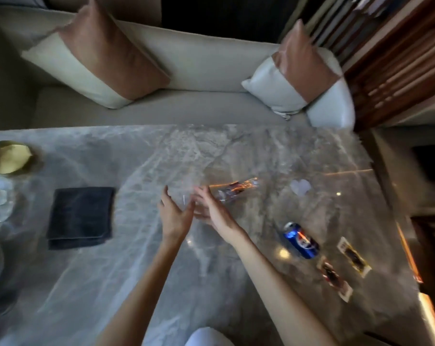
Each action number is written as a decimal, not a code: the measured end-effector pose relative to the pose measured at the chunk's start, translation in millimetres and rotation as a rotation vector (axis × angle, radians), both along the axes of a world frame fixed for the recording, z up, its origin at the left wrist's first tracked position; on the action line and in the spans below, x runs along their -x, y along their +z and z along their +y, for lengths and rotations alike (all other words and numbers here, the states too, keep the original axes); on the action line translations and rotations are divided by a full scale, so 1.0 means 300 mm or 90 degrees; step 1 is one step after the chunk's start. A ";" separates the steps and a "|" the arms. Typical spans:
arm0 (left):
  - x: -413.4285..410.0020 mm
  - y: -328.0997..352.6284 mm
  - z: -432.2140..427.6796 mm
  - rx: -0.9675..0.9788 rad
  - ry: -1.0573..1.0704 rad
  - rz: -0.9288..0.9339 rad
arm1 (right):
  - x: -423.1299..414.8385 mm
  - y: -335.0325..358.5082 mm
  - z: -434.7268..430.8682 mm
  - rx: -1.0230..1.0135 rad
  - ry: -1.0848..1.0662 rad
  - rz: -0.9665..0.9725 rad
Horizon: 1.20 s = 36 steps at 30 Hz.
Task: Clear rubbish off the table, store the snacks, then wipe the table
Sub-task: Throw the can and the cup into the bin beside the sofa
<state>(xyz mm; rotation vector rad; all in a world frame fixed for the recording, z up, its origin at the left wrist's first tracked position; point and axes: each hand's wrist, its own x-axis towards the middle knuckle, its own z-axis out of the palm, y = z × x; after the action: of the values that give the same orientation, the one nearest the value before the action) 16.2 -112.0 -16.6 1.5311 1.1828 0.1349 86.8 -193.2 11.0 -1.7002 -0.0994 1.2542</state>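
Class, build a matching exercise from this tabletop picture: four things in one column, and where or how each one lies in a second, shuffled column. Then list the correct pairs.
Things
1. dark cloth
2. blue can
3. gold bowl
4. crumpled white paper

Places or states
A. on its side, beside two snack packets
B. far left edge of the table
C. folded flat, left of the hands
D. right of the clear wrapper

Pairs: 1-C, 2-A, 3-B, 4-D

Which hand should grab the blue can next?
Right. The can lies on its side to the right of the right hand, beside that forearm. The left hand would probably have to cross over the right arm.
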 end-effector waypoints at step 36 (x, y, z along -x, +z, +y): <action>0.873 0.271 -0.728 -0.146 0.368 -0.054 | 0.347 0.117 -0.571 -0.095 0.379 -0.197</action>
<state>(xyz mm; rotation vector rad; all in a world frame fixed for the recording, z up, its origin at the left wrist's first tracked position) -245.8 -330.3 64.7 1.3185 1.5534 0.7335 -17.2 -364.5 46.2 -1.7813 -0.9167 1.3443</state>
